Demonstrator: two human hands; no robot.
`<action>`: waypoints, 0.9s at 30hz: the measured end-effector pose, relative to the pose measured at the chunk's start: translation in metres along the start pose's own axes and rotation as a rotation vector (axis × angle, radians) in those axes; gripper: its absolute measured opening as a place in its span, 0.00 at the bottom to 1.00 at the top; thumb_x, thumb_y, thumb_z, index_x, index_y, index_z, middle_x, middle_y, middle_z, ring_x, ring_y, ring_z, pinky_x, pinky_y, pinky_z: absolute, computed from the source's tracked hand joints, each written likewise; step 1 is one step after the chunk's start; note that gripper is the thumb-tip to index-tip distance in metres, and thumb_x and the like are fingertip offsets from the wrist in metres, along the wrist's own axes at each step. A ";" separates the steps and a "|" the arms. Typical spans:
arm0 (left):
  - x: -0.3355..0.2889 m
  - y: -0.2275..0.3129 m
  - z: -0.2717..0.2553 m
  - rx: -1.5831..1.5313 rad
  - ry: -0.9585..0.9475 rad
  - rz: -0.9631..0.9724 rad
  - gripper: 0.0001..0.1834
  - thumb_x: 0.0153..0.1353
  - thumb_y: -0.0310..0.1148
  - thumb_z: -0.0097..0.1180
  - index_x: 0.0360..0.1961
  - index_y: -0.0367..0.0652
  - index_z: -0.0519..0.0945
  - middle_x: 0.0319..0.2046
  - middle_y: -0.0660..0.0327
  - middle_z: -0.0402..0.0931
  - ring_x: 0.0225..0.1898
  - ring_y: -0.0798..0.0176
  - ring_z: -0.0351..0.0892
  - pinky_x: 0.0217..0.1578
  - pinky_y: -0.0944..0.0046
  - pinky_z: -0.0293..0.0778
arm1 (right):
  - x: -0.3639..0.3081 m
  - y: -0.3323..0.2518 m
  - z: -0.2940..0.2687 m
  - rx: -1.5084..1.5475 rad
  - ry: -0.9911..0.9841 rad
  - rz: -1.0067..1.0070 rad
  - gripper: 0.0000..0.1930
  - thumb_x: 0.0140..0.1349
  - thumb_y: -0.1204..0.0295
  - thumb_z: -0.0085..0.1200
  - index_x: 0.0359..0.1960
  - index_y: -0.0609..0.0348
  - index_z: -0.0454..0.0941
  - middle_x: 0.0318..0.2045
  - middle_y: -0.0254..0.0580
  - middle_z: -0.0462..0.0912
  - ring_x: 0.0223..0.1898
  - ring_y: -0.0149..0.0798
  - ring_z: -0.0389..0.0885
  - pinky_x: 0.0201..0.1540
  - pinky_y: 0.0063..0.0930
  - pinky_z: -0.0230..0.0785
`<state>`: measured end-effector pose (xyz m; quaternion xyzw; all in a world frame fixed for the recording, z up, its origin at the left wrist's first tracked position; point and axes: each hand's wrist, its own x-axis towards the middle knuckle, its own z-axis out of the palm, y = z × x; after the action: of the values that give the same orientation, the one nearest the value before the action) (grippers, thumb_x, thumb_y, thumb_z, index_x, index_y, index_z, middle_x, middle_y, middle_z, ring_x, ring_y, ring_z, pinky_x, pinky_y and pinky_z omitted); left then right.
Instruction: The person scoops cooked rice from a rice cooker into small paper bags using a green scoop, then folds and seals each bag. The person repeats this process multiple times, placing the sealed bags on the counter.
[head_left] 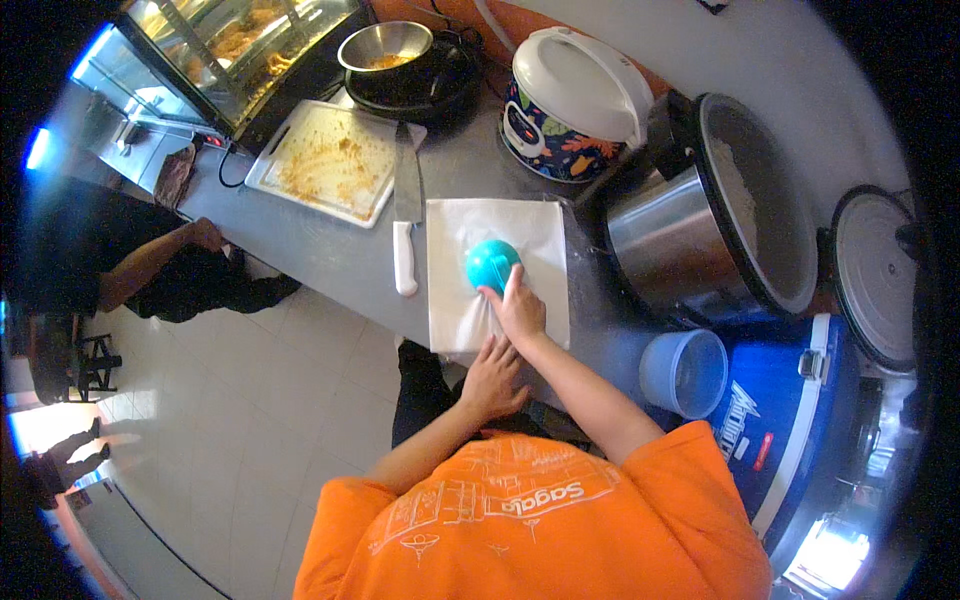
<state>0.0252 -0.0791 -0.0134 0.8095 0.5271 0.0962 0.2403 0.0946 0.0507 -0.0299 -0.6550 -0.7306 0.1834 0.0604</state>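
Observation:
A stack of whitish paper sheets point(450, 235) lies on the metal counter in front of me. On it sits a round turquoise plastic bowl point(490, 264), seemingly upside down. My right hand point(518, 310) grips the bowl's near side, thumb and fingers against it. The paper is creased just below the bowl. At the stack's near edge, my left hand point(492, 380) rests with its fingers stretched out over the border, close to my right wrist. Nothing shows in the left hand.
A knife point(405, 255) and a stained white cutting board point(320, 165) lie to the left. Behind stand a metal bowl point(385, 47) and a patterned rice cooker point(565, 110). Rightward are a large steel rice pot point(680, 240), a clear tub point(685, 370) and a blue cooler point(790, 400). Another person's arm point(160, 258) is at far left.

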 end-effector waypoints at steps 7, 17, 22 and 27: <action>-0.011 -0.054 -0.030 -0.099 0.200 0.043 0.30 0.58 0.36 0.58 0.63 0.46 0.68 0.64 0.55 0.65 0.66 0.52 0.61 0.66 0.51 0.57 | -0.005 0.074 -0.060 0.790 0.248 0.061 0.25 0.64 0.52 0.53 0.50 0.58 0.63 0.29 0.47 0.74 0.27 0.44 0.72 0.28 0.38 0.64; -0.008 -0.086 -0.046 -0.010 0.231 0.133 0.28 0.54 0.44 0.63 0.54 0.43 0.77 0.59 0.56 0.71 0.65 0.50 0.64 0.63 0.53 0.62 | -0.113 0.138 -0.089 -0.156 0.602 -0.106 0.27 0.52 0.73 0.60 0.55 0.62 0.65 0.51 0.57 0.71 0.54 0.58 0.69 0.55 0.43 0.64; 0.005 -0.071 -0.027 0.004 0.252 0.189 0.23 0.58 0.42 0.60 0.52 0.43 0.77 0.57 0.56 0.72 0.64 0.51 0.65 0.63 0.52 0.64 | -0.105 0.100 -0.071 0.081 0.115 -0.454 0.20 0.51 0.73 0.63 0.47 0.58 0.74 0.50 0.46 0.75 0.53 0.49 0.74 0.55 0.39 0.68; 0.011 -0.070 -0.024 -0.013 0.262 0.235 0.16 0.59 0.38 0.58 0.46 0.43 0.79 0.52 0.56 0.76 0.59 0.51 0.71 0.61 0.52 0.66 | -0.087 0.106 -0.067 0.062 0.077 -0.619 0.15 0.53 0.72 0.63 0.43 0.58 0.77 0.48 0.44 0.79 0.50 0.46 0.77 0.51 0.36 0.71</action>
<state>-0.0364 -0.0388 -0.0278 0.8444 0.4550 0.2315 0.1620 0.2279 -0.0138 0.0087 -0.4057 -0.8865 0.1535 0.1612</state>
